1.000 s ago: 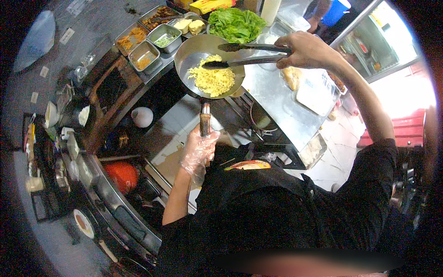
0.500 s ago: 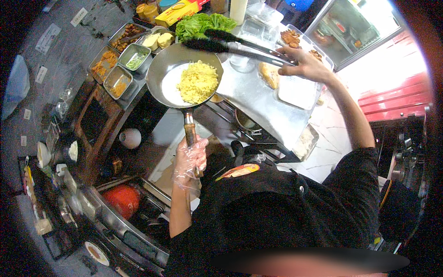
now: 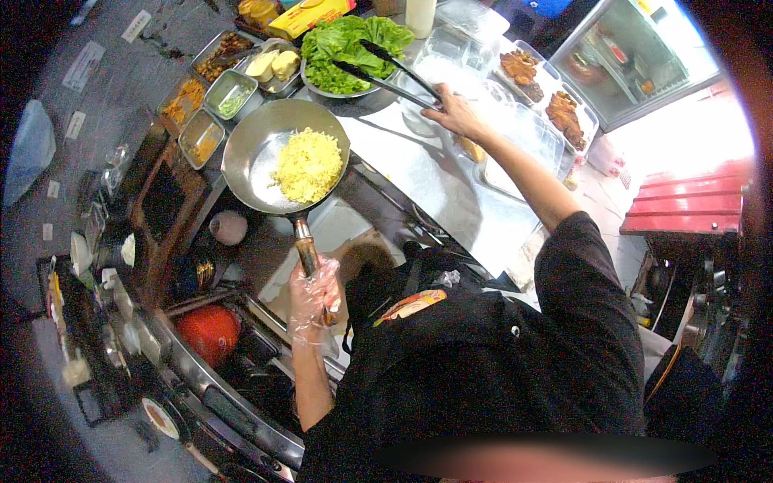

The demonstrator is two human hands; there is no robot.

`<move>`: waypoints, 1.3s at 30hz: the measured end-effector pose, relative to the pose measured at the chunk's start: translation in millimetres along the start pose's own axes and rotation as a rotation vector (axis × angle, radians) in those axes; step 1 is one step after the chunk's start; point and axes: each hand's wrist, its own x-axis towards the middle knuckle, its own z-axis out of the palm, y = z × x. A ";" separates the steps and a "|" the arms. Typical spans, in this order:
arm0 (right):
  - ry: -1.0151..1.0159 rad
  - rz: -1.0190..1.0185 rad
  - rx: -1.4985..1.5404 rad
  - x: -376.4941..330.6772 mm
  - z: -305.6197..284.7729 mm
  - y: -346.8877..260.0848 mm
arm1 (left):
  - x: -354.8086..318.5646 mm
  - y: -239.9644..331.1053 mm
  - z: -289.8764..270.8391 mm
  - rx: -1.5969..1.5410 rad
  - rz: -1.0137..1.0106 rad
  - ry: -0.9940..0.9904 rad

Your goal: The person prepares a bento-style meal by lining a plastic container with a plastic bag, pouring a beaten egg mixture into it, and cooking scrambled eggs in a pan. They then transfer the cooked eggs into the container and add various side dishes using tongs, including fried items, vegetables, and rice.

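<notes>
My left hand (image 3: 314, 296), in a clear plastic glove, grips the handle of a steel frying pan (image 3: 250, 157). A flat heap of yellow shredded food (image 3: 307, 163) lies in the pan, which is held above the counter. My right hand (image 3: 457, 114) reaches forward and holds black tongs (image 3: 385, 71). The tongs' tips are apart and hover over a bowl of green lettuce (image 3: 346, 44) at the back of the counter.
Metal tubs of toppings (image 3: 216, 97) sit at the back left. Trays of fried pieces (image 3: 543, 92) and clear plastic boxes (image 3: 527, 137) stand on the steel counter (image 3: 435, 185) to the right. A red pot (image 3: 208, 334) and a small bowl (image 3: 229, 227) lie lower left.
The pan has been carried left and lower in view. The tongs have swung away from the pan to over the lettuce.
</notes>
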 end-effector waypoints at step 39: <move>0.042 -0.078 -0.451 -115.0 -222.6 -150.0 | 87.9 18.9 73.1 0.273 0.168 -0.333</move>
